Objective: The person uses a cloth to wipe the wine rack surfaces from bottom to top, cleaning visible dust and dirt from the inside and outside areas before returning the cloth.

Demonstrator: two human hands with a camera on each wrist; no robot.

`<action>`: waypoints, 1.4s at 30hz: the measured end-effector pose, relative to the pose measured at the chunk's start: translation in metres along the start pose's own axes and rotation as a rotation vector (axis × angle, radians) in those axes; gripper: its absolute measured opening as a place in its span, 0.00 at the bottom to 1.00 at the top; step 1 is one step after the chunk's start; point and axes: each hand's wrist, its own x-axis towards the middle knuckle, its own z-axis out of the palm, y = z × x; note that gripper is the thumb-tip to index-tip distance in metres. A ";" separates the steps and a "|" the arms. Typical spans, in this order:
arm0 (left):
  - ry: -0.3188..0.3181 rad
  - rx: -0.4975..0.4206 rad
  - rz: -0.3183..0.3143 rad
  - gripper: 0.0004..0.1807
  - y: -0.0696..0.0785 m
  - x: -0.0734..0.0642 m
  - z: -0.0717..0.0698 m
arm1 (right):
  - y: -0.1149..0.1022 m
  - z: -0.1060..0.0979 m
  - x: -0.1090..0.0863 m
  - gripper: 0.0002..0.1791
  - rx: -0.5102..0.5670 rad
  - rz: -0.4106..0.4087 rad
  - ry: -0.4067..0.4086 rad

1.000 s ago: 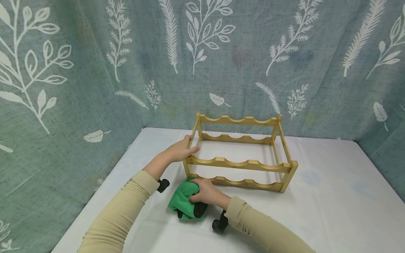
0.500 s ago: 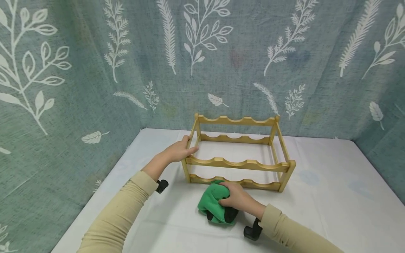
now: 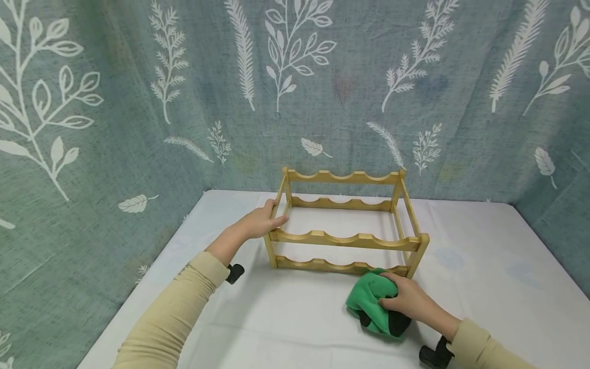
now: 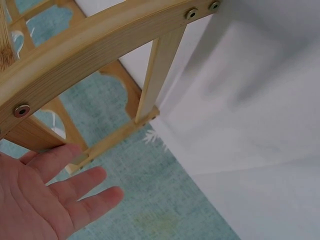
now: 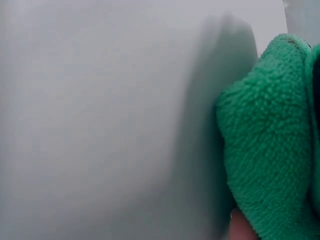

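Observation:
A light wooden rack with scalloped rails stands on the white-covered table. At its left end, my left hand holds the side rail, thumb toward the inside. In the left wrist view the index finger lies against the wood, while other fingers stretch out past it. My right hand grips a bunched green cloth with black patches, in front of the rack's lower right corner. The right wrist view shows the cloth's fluffy pile and one fingertip at its lower edge.
A white sheet covers the table, faintly creased at the front. Grey-green curtains with white leaf prints hang behind and at the sides. Black wrist-camera mounts hang under both wrists.
My right hand has slid the green cloth from the rack's front left to its front right along the table. My left hand has stayed on the rack, which has not moved.

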 end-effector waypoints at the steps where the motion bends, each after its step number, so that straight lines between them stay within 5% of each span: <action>1: 0.000 -0.003 0.002 0.45 0.000 0.000 0.000 | 0.005 -0.004 -0.003 0.35 -0.007 0.007 0.006; 11: 0.007 0.000 0.013 0.45 -0.001 0.001 0.001 | 0.033 -0.035 -0.023 0.35 -0.037 0.024 0.041; 28: 0.005 0.005 0.014 0.45 -0.002 0.001 -0.001 | -0.022 -0.124 -0.038 0.37 -0.120 -0.063 0.108; 34: -0.006 -0.005 0.016 0.45 -0.001 0.001 -0.002 | -0.015 -0.117 -0.040 0.38 -0.085 -0.050 0.107; 42: -0.006 -0.016 0.012 0.45 -0.001 0.001 -0.001 | 0.017 -0.080 -0.030 0.39 -0.022 0.028 0.045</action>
